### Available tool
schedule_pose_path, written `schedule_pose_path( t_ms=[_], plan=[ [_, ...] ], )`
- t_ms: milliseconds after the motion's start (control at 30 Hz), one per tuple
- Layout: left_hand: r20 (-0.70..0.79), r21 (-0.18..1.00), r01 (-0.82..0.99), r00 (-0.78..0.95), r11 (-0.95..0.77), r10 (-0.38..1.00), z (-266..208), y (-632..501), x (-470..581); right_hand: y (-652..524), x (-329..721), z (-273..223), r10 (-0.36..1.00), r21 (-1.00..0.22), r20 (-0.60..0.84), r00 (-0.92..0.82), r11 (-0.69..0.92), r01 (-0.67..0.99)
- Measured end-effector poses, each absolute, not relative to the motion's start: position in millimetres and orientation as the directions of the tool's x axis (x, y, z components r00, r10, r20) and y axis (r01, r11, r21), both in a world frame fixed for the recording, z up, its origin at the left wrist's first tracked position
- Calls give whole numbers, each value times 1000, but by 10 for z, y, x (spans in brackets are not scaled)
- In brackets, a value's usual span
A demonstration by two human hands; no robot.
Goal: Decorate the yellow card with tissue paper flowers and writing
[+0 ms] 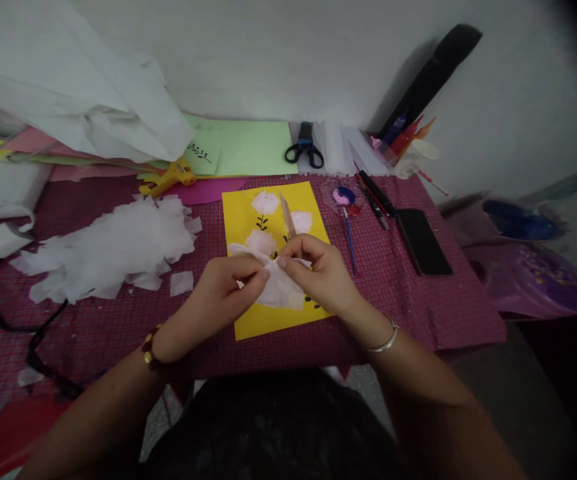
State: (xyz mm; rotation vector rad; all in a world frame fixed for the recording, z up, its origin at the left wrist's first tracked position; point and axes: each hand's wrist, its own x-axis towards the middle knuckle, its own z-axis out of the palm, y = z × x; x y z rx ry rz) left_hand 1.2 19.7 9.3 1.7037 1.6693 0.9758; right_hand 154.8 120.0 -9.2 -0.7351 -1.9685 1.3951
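My left hand (pixel 233 283) and my right hand (pixel 321 270) meet over a yellow sheet of paper (pixel 245 327). Both are closed, pinching a thin white piece of tissue paper (pixel 281 290) between thumbs and fingers. A flat, pale stick (pixel 287 213) points up from behind my right fingers; whether they grip it I cannot tell. On the yellow sheet are pale pink paper flowers (pixel 265 202) with black painted leaves. The lower part of the sheet is partly hidden by the tissue.
Left lies a heap of white tissue squares (pixel 113 247), with a yellow glue gun (pixel 168 179) behind it. Scissors (pixel 305 147) lie at the back. To the right are a paint palette (pixel 343 195), a blue brush (pixel 350 243), pens (pixel 375 197) and a phone (pixel 423 241).
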Motion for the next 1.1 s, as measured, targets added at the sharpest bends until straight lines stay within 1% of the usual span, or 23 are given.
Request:
schedule_pose_path(
  t_ms=[100,200,300,400,467,533,600,700,767,833,933,1100],
  plan=[
    [111,811,581,-38,-69,993,96,208,-3,1218,1537,-102,751,-978,110,-651,197,63],
    [106,805,590,-46,-59,993,92,221,-13,1227,1530,-107,751,-989,69,-657,137,53],
    [99,805,593,-72,-37,992,83,236,-6,1219,1527,-112,736,-991,58,-674,123,49],
    [53,808,589,-82,6,995,46,251,20,1205,1529,-110,726,-992,40,-686,110,59],
    [36,790,612,-113,41,993,1,259,31,1204,1531,-102,729,-993,34,-684,101,59],
    [54,788,613,-167,61,984,-37,260,24,1212,1532,-91,743,-995,33,-669,90,51],
    [60,845,530,-223,70,973,-47,254,-1,1226,1532,-85,765,-997,29,-643,65,32],
    [-32,962,254,-273,104,961,-15,234,-45,1240,1531,-87,793,-1000,-1,-610,-4,-3],
    [-94,991,62,-275,115,957,0,225,-59,1238,1533,-88,782,-998,-37,-623,-64,-21],
    [-133,990,-79,-266,116,955,-10,222,-57,1227,1539,-80,740,-993,-80,-667,-120,-14],
    [-170,975,-187,-271,121,947,-47,225,-45,1208,1552,-63,675,-990,-116,-728,-134,34],
    [-175,969,-221,-306,108,936,-41,219,-43,1195,1554,-62,644,-989,-144,-751,-109,96]
  ],
)
